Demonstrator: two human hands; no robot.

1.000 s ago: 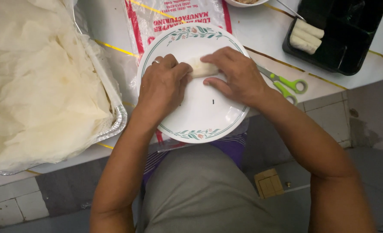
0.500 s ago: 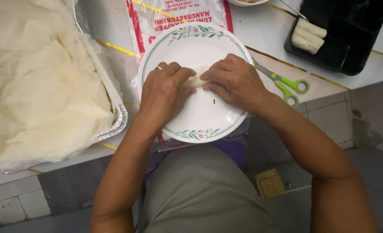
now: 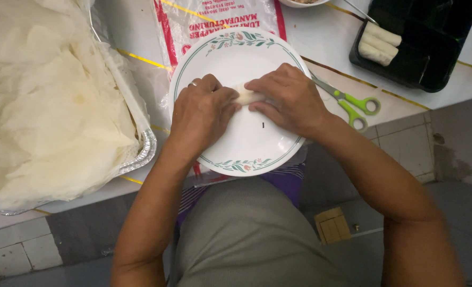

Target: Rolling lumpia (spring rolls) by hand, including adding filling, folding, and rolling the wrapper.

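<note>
Head view, looking down. A white tabletop (image 3: 331,37) crossed by thin yellow lines is carrying everything shown. At the left, a foil tray (image 3: 140,154) is lying under a broad heap of thin, pale wrapper sheets (image 3: 44,101), which is spilling over its rim. At the centre, a round white plate (image 3: 257,143) with a green leaf border is sitting partly on a clear plastic wrapper bag (image 3: 214,18) printed in red, and its near edge is overhanging the tabletop edge. At the upper right, a black plastic tray (image 3: 432,48) is holding finished pale rolls (image 3: 379,42) lying side by side in its left corner. Scissors (image 3: 347,101) with bright green handles are lying just beside the plate's right rim, between the plate and the black tray.

The left hand (image 3: 201,114), a ring on one finger, is resting palm-down on the plate with its fingers curled over the left end of a small pale roll (image 3: 245,96). The right hand (image 3: 289,98) is pressing down likewise, its fingers bent over the roll's right end. Both hands are partly closed, gripping the roll between them; only a short middle stretch of it is showing. The roll is lying across the plate's centre, touching its surface. A tiny dark speck (image 3: 263,125) is sitting on the plate just below the right hand.
</note>
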